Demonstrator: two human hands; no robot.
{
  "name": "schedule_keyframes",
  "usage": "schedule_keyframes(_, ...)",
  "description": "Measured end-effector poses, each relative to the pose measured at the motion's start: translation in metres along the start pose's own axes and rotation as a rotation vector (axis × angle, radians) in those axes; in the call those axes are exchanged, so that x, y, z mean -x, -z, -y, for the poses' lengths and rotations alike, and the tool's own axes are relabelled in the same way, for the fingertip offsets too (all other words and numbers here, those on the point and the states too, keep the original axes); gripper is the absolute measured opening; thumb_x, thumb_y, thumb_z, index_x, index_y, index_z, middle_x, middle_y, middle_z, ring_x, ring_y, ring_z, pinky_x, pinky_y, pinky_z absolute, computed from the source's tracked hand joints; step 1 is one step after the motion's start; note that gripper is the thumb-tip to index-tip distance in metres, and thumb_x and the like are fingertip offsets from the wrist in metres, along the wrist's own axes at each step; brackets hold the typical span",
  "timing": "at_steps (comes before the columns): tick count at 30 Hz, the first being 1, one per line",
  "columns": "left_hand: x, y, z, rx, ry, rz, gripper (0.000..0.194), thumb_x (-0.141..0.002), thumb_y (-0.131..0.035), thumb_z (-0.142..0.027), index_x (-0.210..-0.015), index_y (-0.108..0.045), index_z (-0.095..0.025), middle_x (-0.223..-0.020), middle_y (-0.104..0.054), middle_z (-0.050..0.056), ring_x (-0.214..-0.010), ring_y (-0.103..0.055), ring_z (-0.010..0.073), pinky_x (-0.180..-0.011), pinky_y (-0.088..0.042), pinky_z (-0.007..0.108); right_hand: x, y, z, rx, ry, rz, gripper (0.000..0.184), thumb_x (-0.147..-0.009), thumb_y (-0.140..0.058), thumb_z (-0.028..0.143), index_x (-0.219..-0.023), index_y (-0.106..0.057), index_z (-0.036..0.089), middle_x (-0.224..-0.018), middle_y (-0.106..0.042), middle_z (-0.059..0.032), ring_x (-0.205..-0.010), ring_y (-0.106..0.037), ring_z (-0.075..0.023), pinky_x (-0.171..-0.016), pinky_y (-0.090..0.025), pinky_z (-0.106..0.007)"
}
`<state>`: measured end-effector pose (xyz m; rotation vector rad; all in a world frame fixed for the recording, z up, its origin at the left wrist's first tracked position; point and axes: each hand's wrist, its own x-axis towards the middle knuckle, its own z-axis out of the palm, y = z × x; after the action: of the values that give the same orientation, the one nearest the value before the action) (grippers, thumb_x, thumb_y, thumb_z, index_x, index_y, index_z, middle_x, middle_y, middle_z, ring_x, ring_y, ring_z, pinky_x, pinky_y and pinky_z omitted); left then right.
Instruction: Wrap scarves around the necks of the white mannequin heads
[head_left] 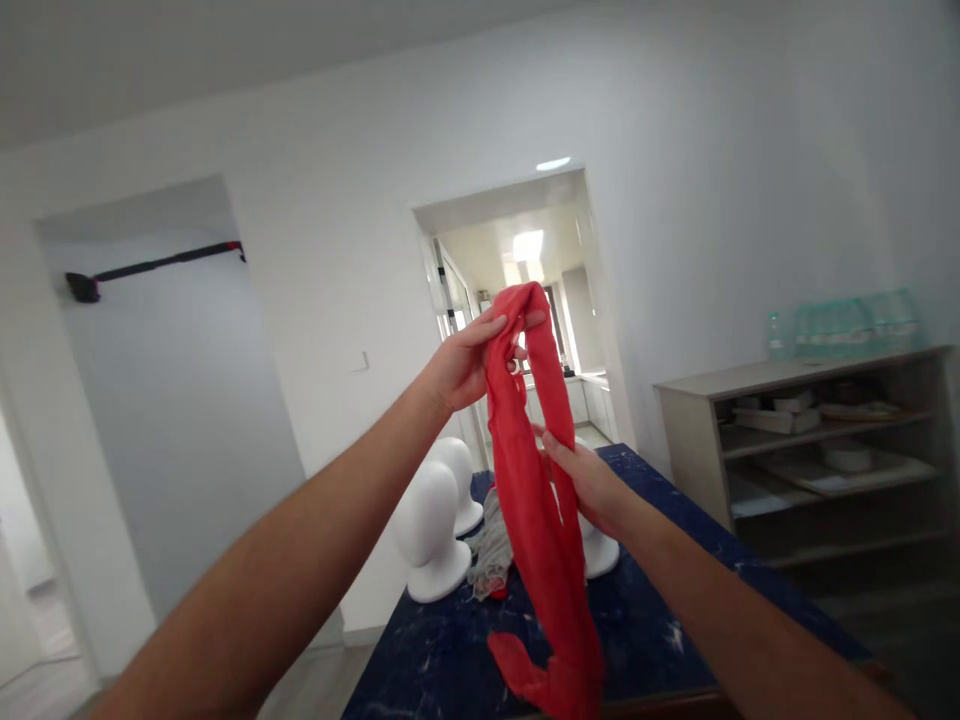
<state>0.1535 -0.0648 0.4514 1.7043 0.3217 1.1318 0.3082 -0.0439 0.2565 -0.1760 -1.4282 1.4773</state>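
A long red scarf [529, 510] hangs in front of me in a folded loop, its lower end trailing over the near edge of the table. My left hand [471, 365] holds it up near the top of the fold, fingers closed round the cloth. Lower down, my right hand [581, 478] grips the right-hand strand. Behind the scarf, a grey fringed scarf [491, 545] lies on the table, with a bit of red cloth beside its fringe. A white foam head [427, 525] stands left of it; another stands behind, and a third is mostly hidden by the red scarf.
The dark blue marbled table [442, 660] stretches away from me. To the right stands a wooden shelf unit [686, 420] with boxes inside and a pack of plastic bottles [855, 328] on top. A doorway opens straight ahead. A black pole [165, 262] spans the left recess.
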Motion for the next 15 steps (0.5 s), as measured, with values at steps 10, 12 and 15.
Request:
schedule_keyframes(10, -0.003, 0.042, -0.008, 0.193, 0.028, -0.128, 0.033, -0.109, -0.047, -0.033, -0.125, -0.068, -0.012, -0.09, -0.076, 0.004, -0.046, -0.056, 0.0038, -0.041, -0.046, 0.013, 0.018, 0.011, -0.012, -0.215, -0.305, 0.085, 0.032, -0.1, -0.069, 0.04, -0.12, -0.073, 0.014, -0.109, -0.083, -0.0114, -0.097, -0.08, -0.0223, -0.09, -0.065, -0.035)
schedule_keyframes(12, 0.001, 0.059, -0.012, 0.195, 0.05, -0.177, 0.032, -0.109, -0.048, -0.03, -0.125, -0.069, -0.013, -0.081, -0.073, 0.001, -0.037, -0.043, 0.0013, -0.033, -0.034, 0.012, 0.017, 0.018, -0.01, -0.189, -0.308, 0.095, 0.027, -0.101, -0.068, 0.037, -0.115, -0.073, 0.014, -0.1, -0.083, -0.0093, -0.088, -0.08, -0.0196, -0.083, -0.065, -0.031)
schedule_keyframes(15, 0.007, 0.08, -0.019, 0.184, 0.077, -0.199, 0.033, -0.107, -0.048, -0.022, -0.132, -0.068, -0.014, -0.068, -0.065, -0.003, -0.032, -0.033, 0.0002, -0.029, -0.025, 0.011, 0.018, 0.029, -0.008, -0.065, -0.34, 0.214, 0.036, -0.104, -0.061, 0.044, -0.118, -0.071, 0.013, -0.092, -0.082, -0.0109, -0.075, -0.079, -0.0205, -0.072, -0.065, -0.032)
